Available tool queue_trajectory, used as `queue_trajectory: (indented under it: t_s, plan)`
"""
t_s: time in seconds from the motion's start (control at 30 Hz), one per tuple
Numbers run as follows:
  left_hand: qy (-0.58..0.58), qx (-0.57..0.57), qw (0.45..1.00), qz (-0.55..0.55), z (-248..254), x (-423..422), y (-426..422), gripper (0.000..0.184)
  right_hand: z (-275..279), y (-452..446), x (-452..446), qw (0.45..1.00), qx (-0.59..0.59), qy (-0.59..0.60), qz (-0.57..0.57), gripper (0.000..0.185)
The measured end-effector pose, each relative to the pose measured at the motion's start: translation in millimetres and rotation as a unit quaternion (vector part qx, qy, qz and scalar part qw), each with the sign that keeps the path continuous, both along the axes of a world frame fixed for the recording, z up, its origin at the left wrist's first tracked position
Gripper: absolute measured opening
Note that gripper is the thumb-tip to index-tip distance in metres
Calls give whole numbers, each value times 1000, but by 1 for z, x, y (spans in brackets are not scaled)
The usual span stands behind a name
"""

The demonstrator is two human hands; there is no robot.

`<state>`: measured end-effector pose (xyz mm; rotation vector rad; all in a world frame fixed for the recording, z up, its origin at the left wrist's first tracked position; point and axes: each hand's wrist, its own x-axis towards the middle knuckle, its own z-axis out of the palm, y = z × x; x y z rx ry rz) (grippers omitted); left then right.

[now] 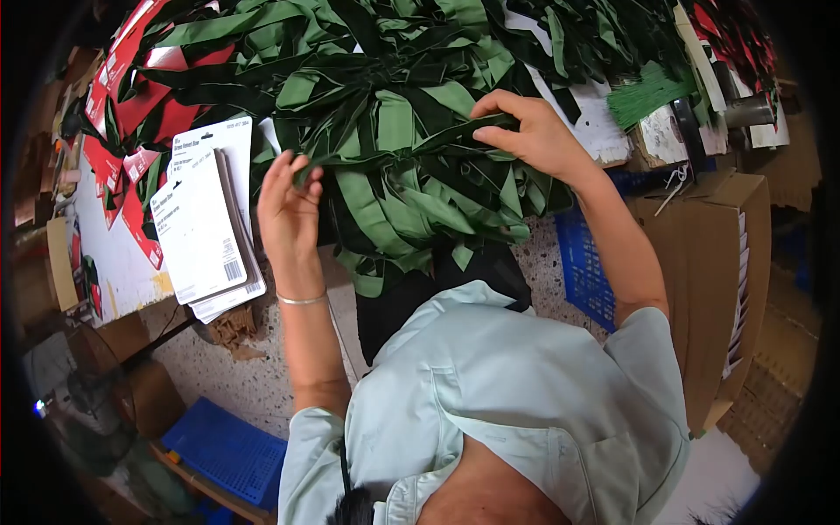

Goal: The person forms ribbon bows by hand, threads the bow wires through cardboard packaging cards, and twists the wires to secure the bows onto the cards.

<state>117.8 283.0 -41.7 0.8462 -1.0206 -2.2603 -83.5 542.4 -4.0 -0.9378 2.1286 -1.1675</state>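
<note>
A big heap of green velvet ribbon bows (394, 122) covers the middle of the table and hangs over its front edge. One dark green ribbon strip (420, 142) stretches across the heap between my two hands. Its left end lies in the curled fingers of my left hand (293, 197), which has a bracelet at the wrist. The right part of the strip runs between the thumb and forefinger of my right hand (525, 131). Just left of my left hand, a stack of white printed cards (197, 232) rests at the table's edge.
Red cards with green ribbons (131, 166) lie at the far left. Green bristles (647, 94) are at the right. A cardboard box (700, 280) stands at the right, beside a blue crate (584, 267). Another blue crate (232, 451) sits low at the left.
</note>
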Motion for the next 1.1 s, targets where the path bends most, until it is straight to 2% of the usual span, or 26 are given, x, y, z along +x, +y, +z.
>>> queue_trajectory:
  t_s: [0.03, 0.07, 0.13, 0.17, 0.23, 0.27, 0.3, 0.37, 0.43, 0.5, 0.63, 0.7, 0.77, 0.83, 0.87, 0.93, 0.97, 1.0, 1.03, 1.1]
  plan:
    - [26, -40, 998, 39, 2, 2, 5, 31, 0, 0, -1, 1000, 1, -2, -1, 22]
    - [21, -132, 988, 75, 4, 7, 8, 34, 0, 1, 0, 1000, -5, -8, -3, 22]
    - [-39, -328, 926, 185, 23, 5, 33, 37, 3, 0, 3, 1000, -12, -16, -7, 23]
    - [-80, -419, 889, 165, 30, 6, 44, 42, 7, -2, 5, 999, -2, -35, -5, 21]
    - [-81, -466, 881, 18, 31, 8, 65, 45, 6, -2, 6, 998, 9, -56, -1, 20]
    - [-62, -541, 837, -57, 26, 1, 67, 38, 2, -3, 5, 1000, -16, -12, 20, 18]
    - [-96, -585, 799, -102, 22, -9, 72, 30, 1, -3, 4, 998, -42, 31, 41, 17]
    - [-74, -653, 741, -139, -2, -27, 65, 20, 2, 1, 3, 995, -55, 66, 54, 16]
    - [-68, -632, 757, -151, -7, -33, 59, 18, 4, 7, 3, 991, -69, 100, 64, 15]
    - [-63, -600, 779, -172, -6, -35, 54, 14, 6, 13, 2, 999, -31, -8, 40, 15]
    - [-59, -590, 785, -179, -8, -34, 52, 14, 6, 15, 3, 998, -33, -39, 24, 15]
    - [-74, -585, 789, -173, -8, -34, 55, 15, 8, 16, 5, 993, -62, 82, 61, 14]
    - [-74, -585, 789, -174, -8, -33, 56, 15, 7, 22, 3, 992, -34, 104, 70, 17]
    - [-75, -584, 789, -175, -9, -34, 56, 15, -2, 27, 2, 972, -44, 215, 82, 21]
    - [-75, -588, 786, -174, -10, -33, 56, 15, -1, 28, 3, 972, -44, 215, 81, 21]
    - [-77, -593, 783, -173, -11, -33, 56, 16, 10, 27, 11, 990, -85, 101, 51, 20]
    - [-73, -602, 777, -168, -11, -32, 57, 16, 18, 25, 17, 990, -86, 101, 50, 20]
    - [-70, -610, 772, -165, -11, -32, 58, 16, 29, 23, 23, 989, -115, -96, 10, 18]
    - [-71, -611, 771, -166, -11, -31, 58, 16, 38, 22, 28, 947, -140, -288, -31, 17]
    - [-70, -621, 765, -155, -12, -31, 60, 16, 43, 23, 29, 937, -145, -316, -24, 15]
